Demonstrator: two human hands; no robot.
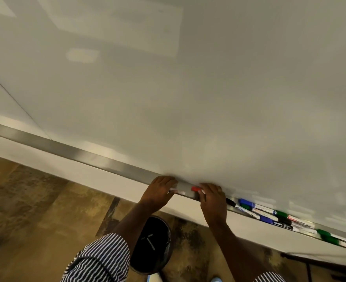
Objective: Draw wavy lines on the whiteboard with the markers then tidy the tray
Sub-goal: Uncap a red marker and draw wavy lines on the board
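Left hand [161, 190] pinches white marker body [177, 191] at tray [70, 148]; right hand [211, 197] pinches red cap [196, 189]. We judge cap and body apart, gap between them. Whiteboard [188, 88] shows no lines: drawing not yet begun. Other markers [269, 215] lie loose in tray, right of our hands. Left to do: draw wavy lines, recap, tidy tray.

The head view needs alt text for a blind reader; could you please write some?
Two hands reach the tray under a blank whiteboard: the left hand holds a white marker, the right hand a red-capped marker. More markers lie to the right.
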